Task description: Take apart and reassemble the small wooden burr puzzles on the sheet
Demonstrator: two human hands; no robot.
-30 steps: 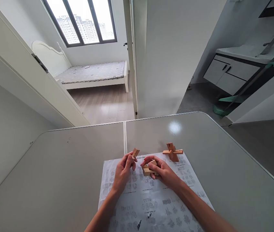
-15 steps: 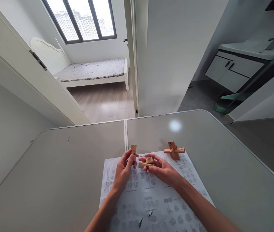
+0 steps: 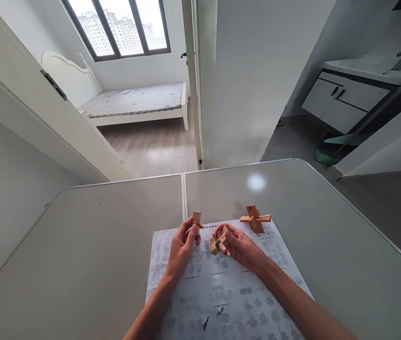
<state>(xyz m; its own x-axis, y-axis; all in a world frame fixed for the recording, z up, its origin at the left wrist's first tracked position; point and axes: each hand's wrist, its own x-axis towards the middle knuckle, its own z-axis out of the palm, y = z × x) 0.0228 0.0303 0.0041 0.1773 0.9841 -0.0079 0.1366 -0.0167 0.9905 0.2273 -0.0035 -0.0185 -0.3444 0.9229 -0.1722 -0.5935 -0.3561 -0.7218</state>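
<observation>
Left hand (image 3: 182, 242) pinches wooden block (image 3: 196, 217) over far edge of printed sheet (image 3: 207, 288); right hand (image 3: 242, 246) wraps block cluster (image 3: 215, 247) above sheet, perhaps tilted for viewing; wooden cross (image 3: 253, 221) at far-right corner

Low in the middle of the frame, my left hand (image 3: 182, 242) pinches a small wooden piece (image 3: 196, 218) upright, and just to its right my right hand (image 3: 240, 245) grips some joined wooden blocks (image 3: 215, 246). Below us lies a printed sheet (image 3: 200, 295) on the grey table (image 3: 80, 250). A wooden cross (image 3: 256, 222) sits by the sheet's upper-right corner. At upper left I see a bed (image 3: 140, 101) under a window (image 3: 126, 30); at upper right, a white cabinet (image 3: 344, 104).
</observation>
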